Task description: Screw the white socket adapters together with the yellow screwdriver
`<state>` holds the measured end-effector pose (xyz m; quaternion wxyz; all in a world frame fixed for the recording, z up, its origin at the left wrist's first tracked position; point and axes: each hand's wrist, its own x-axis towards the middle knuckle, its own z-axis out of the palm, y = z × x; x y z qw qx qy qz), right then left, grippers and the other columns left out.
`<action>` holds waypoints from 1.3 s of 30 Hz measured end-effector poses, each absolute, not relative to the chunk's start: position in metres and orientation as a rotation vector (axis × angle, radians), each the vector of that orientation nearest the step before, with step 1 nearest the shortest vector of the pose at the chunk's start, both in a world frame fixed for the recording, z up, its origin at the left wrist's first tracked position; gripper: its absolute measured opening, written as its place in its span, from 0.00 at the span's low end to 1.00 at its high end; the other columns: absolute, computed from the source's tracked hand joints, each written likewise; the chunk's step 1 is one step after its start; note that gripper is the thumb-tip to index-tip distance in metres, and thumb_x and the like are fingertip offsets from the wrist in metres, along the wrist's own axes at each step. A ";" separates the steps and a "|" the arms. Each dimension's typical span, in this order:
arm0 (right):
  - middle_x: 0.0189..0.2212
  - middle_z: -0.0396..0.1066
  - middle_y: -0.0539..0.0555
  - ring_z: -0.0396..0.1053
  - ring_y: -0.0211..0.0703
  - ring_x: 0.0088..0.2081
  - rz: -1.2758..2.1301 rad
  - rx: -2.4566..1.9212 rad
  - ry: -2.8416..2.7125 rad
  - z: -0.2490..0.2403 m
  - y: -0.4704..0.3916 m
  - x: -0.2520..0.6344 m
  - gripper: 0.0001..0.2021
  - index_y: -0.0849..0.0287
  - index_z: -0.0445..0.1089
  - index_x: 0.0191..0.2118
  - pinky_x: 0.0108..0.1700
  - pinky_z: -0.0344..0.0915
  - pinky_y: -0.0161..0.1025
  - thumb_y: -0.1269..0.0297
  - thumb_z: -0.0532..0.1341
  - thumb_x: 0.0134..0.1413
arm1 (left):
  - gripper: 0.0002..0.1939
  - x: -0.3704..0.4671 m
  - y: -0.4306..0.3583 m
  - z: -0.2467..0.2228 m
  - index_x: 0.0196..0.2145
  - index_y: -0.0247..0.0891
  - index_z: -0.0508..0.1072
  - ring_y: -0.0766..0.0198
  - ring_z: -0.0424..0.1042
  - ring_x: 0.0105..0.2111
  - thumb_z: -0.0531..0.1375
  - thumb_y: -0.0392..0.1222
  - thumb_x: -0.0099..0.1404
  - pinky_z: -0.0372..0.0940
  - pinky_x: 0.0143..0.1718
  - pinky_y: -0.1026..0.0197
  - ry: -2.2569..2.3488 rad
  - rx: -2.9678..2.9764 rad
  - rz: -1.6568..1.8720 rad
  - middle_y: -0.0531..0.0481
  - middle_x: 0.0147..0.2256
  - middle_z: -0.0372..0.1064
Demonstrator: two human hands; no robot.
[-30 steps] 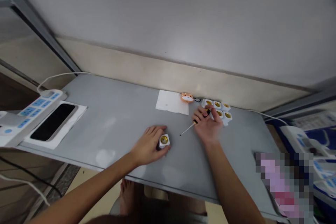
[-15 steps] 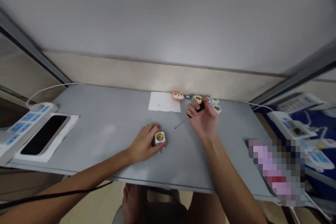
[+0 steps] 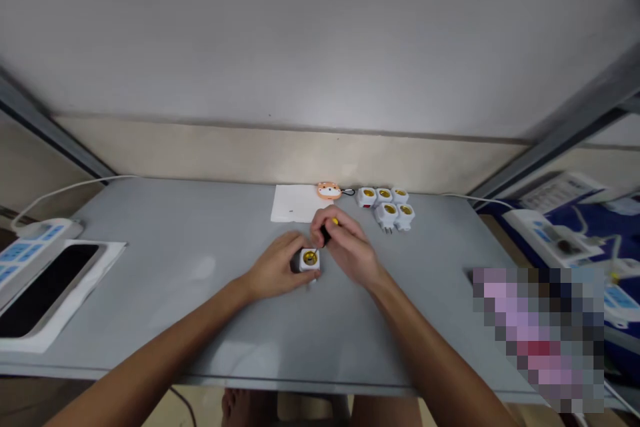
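My left hand grips a white lamp socket with a brass-coloured threaded opening facing up, resting on the grey table. A screwdriver with a black and yellow handle is in the closed fingers of my right hand. Its thin shaft slants down to the left, and the tip is at the socket's opening; how deep it reaches is hard to see. Farther back on the right stand several similar white lamp sockets in two rows, plug pins showing on the front ones.
At the back lies a white paper with a tiny dark piece on it. An orange animal-faced case overlaps its corner. On the left are a phone and a power strip. A blurred-out pinkish object sits at the right edge.
My right hand has come left and down from beside the back sockets, bringing the screwdriver tip to the held socket's opening. My left hand keeps its grip. The view has shifted slightly.
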<state>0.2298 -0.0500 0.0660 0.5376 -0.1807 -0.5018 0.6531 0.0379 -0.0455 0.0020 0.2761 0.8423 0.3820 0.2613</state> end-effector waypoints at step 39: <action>0.23 0.52 0.48 0.51 0.38 0.27 1.588 -0.377 -0.759 0.065 -0.045 0.236 0.08 0.57 0.67 0.28 0.33 0.53 0.38 0.64 0.59 0.59 | 0.15 0.035 -0.052 0.003 0.49 0.41 0.71 0.53 0.70 0.46 0.62 0.54 0.73 0.66 0.51 0.51 1.018 2.431 0.645 0.45 0.47 0.72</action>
